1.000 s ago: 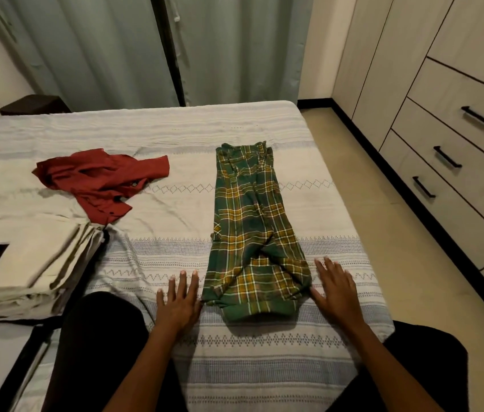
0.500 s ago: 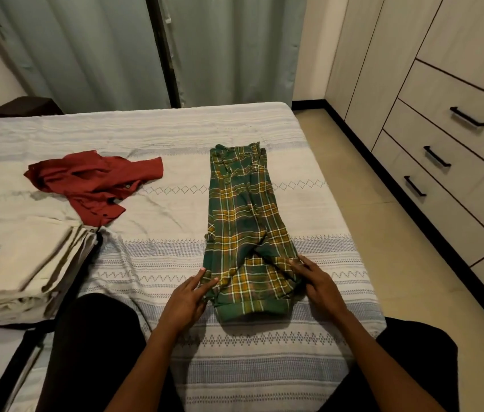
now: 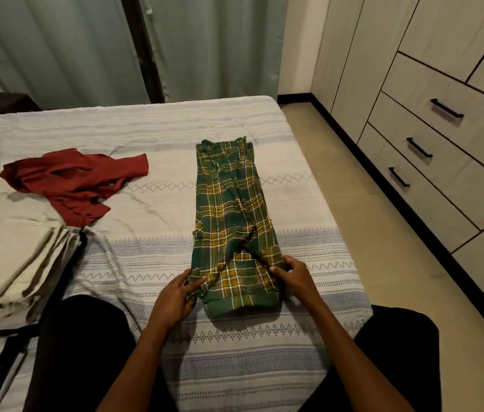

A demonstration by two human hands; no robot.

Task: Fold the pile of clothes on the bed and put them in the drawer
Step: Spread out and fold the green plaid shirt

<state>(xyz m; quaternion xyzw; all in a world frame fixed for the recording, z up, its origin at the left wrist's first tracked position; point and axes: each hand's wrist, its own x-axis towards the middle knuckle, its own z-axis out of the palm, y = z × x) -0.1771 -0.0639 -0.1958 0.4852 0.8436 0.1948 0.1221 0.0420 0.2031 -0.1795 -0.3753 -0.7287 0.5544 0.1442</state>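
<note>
Head view: a green and yellow plaid shirt (image 3: 232, 221) lies on the bed (image 3: 151, 239), already folded into a long strip that runs away from the person. The left hand (image 3: 175, 298) pinches the near left edge of the strip, thumb on top. The right hand (image 3: 295, 279) pinches the near right edge the same way. Both hands are closed on the cloth.

The step now looks like lifting the near end and folding it over toward the far end. To do it well, both hands should lift together and stay level, so the strip does not twist. The sides should line up, and the near end should land flat on top of the far part. A soft shirt like this can slide open, so a pat after the fold would help.

A second ago both hands lay flat on the bed beside the shirt, with straight fingers. Then they slid in to the edges, and now they grip the cloth. The shirt itself is in the same spot.

A crumpled red shirt (image 3: 77, 179) waits to the left, well apart. A stack of folded cream cloth (image 3: 12, 266) sits at the left edge. The drawers (image 3: 431, 150) to the right are all shut.
</note>
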